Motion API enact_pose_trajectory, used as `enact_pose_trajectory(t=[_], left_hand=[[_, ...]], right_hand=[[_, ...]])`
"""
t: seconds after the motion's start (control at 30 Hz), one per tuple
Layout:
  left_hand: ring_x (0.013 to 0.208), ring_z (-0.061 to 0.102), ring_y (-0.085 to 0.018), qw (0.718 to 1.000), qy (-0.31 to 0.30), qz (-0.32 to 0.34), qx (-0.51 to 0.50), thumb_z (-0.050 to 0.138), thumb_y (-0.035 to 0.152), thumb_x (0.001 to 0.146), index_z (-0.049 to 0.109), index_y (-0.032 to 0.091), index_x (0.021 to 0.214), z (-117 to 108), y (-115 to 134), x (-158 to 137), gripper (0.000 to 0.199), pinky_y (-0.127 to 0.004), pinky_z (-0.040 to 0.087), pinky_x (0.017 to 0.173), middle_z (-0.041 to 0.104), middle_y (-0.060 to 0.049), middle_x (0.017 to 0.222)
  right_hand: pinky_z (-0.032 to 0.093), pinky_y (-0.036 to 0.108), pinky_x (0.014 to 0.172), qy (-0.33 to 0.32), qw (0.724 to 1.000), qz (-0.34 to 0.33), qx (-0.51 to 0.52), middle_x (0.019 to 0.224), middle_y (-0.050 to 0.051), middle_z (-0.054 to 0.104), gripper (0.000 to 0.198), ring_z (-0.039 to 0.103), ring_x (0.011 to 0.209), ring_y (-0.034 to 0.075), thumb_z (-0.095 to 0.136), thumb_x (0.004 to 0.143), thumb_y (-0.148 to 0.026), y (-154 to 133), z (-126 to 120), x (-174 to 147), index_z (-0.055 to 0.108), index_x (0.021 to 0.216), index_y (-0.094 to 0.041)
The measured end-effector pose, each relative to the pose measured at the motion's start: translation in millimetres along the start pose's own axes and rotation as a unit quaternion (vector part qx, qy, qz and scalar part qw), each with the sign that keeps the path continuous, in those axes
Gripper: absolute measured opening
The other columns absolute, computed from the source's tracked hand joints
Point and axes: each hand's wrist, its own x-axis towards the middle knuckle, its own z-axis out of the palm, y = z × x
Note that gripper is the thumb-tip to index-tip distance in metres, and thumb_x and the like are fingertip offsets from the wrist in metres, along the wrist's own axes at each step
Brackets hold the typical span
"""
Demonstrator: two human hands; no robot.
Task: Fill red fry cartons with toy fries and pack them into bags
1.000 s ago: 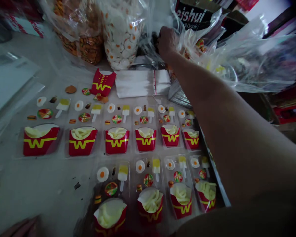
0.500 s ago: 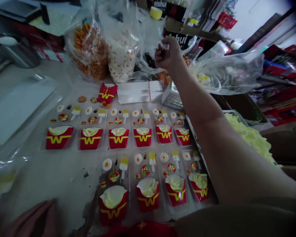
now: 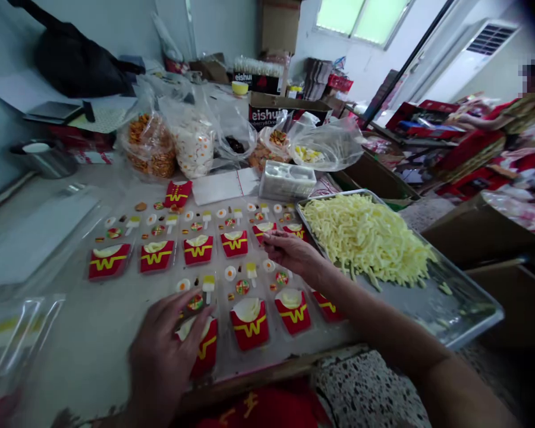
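Two rows of clear plastic blister trays lie on the table, each with a small red fries carton (image 3: 249,327) marked with a yellow W and miniature foods such as a fried egg (image 3: 230,273), a pizza (image 3: 242,287) and a popsicle (image 3: 208,288). My left hand (image 3: 160,348) hangs low at the front-left tray, fingers apart, partly covering its fries carton (image 3: 207,351). My right hand (image 3: 289,251) is between the rows on the right, beside a back-row fries carton (image 3: 263,229). Its fingers are pinched together; what they hold, if anything, is too small to make out.
A metal tray (image 3: 468,309) heaped with pale yellow fries (image 3: 370,238) stands at right. Behind are bags of orange pieces (image 3: 149,148) and egg pieces (image 3: 189,142), an open bag (image 3: 330,145), and a clear plastic container (image 3: 288,180). A co-worker (image 3: 503,119) is at far right.
My right hand has drawn back from the bags at the rear to the tray rows. My left hand has risen from the lower-left edge to the front-left tray. The view has tilted up.
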Motion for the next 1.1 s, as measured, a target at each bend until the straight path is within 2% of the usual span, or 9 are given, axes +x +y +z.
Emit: enact_pose_trajectory(t=[0.1, 0.2, 0.3, 0.43, 0.5, 0.6, 0.73, 0.9, 1.1], left_hand=[[0.085, 0.071, -0.022, 0.964, -0.158, -0.116, -0.180, 0.078, 0.044, 0.076, 0.072, 0.024, 0.101, 62, 49, 30, 0.033, -0.035, 0.057, 0.079, 0.075, -0.004, 0.096], [0.084, 0.070, -0.019, 0.912, -0.218, -0.156, -0.312, 0.083, 0.042, 0.069, 0.071, 0.018, 0.095, 106, 70, 38, 0.037, -0.031, 0.056, 0.079, 0.076, -0.005, 0.091], [0.074, 0.068, -0.015, 0.878, -0.232, -0.206, -0.364, 0.084, 0.043, 0.068, 0.071, 0.016, 0.088, 121, 68, 23, 0.035, -0.028, 0.056, 0.075, 0.074, -0.003, 0.082], [0.069, 0.066, -0.014, 0.850, -0.304, -0.255, -0.347, 0.082, 0.043, 0.069, 0.071, 0.016, 0.087, 117, 57, 14, 0.034, -0.029, 0.056, 0.071, 0.073, -0.002, 0.077], [0.069, 0.066, -0.015, 0.865, -0.348, -0.216, -0.290, 0.076, 0.042, 0.075, 0.071, 0.017, 0.087, 115, 54, 27, 0.028, -0.029, 0.054, 0.069, 0.072, -0.002, 0.077], [0.073, 0.065, -0.017, 0.927, -0.358, -0.038, -0.103, 0.065, 0.037, 0.085, 0.074, 0.019, 0.088, 124, 57, 64, 0.021, -0.029, 0.048, 0.068, 0.073, -0.004, 0.079], [0.079, 0.064, -0.019, 0.908, -0.389, 0.146, 0.055, 0.067, 0.026, 0.082, 0.076, 0.019, 0.080, 157, 66, 109, 0.011, -0.029, 0.044, 0.071, 0.073, -0.006, 0.084], [0.081, 0.063, -0.019, 0.878, -0.430, 0.195, 0.079, 0.071, 0.019, 0.078, 0.076, 0.019, 0.072, 189, 64, 128, 0.007, -0.030, 0.043, 0.075, 0.071, -0.007, 0.084], [0.080, 0.065, -0.022, 0.892, -0.401, 0.172, 0.119, 0.075, 0.022, 0.076, 0.077, 0.017, 0.084, 190, 68, 121, 0.010, -0.031, 0.043, 0.070, 0.074, -0.008, 0.087]], right_hand=[[0.028, 0.017, 0.045, 0.022, 0.999, -0.024, 0.022, 0.064, -0.004, 0.058, 0.031, 0.042, 0.052, 0.003, 0.093, 0.059, -0.020, 20, -5, -24, 0.065, 0.070, -0.015], [0.034, 0.018, 0.049, 0.054, 0.996, -0.060, 0.045, 0.065, -0.004, 0.060, 0.031, 0.048, 0.056, 0.005, 0.094, 0.056, -0.021, 38, -7, -43, 0.066, 0.069, -0.018], [0.037, 0.020, 0.050, 0.069, 0.994, -0.069, 0.051, 0.066, -0.004, 0.061, 0.030, 0.050, 0.057, 0.007, 0.095, 0.056, -0.023, 54, -11, -60, 0.068, 0.068, -0.020], [0.031, 0.021, 0.046, 0.056, 0.998, -0.026, 0.029, 0.066, -0.002, 0.061, 0.024, 0.039, 0.050, 0.005, 0.092, 0.064, -0.031, 66, -26, -82, 0.075, 0.076, -0.019], [0.034, 0.020, 0.048, 0.074, 0.996, -0.007, 0.044, 0.077, 0.003, 0.067, 0.026, 0.044, 0.055, 0.006, 0.089, 0.068, -0.033, 63, -38, -91, 0.077, 0.086, -0.018], [0.039, 0.020, 0.052, 0.105, 0.992, -0.007, 0.074, 0.086, 0.005, 0.070, 0.022, 0.051, 0.063, 0.009, 0.085, 0.070, -0.025, 46, -59, -97, 0.077, 0.089, -0.020], [0.041, 0.020, 0.052, 0.097, 0.993, 0.000, 0.069, 0.090, 0.007, 0.071, 0.020, 0.052, 0.064, 0.010, 0.077, 0.070, -0.015, 21, -78, -96, 0.075, 0.089, -0.020], [0.035, 0.018, 0.050, 0.075, 0.996, -0.010, 0.041, 0.090, 0.008, 0.073, 0.022, 0.047, 0.058, 0.007, 0.080, 0.077, -0.020, 17, -82, -91, 0.073, 0.098, -0.019], [0.023, 0.019, 0.046, 0.046, 0.998, -0.038, -0.030, 0.084, 0.004, 0.072, 0.033, 0.037, 0.052, 0.003, 0.085, 0.076, -0.033, 25, -79, -87, 0.074, 0.104, -0.018]])
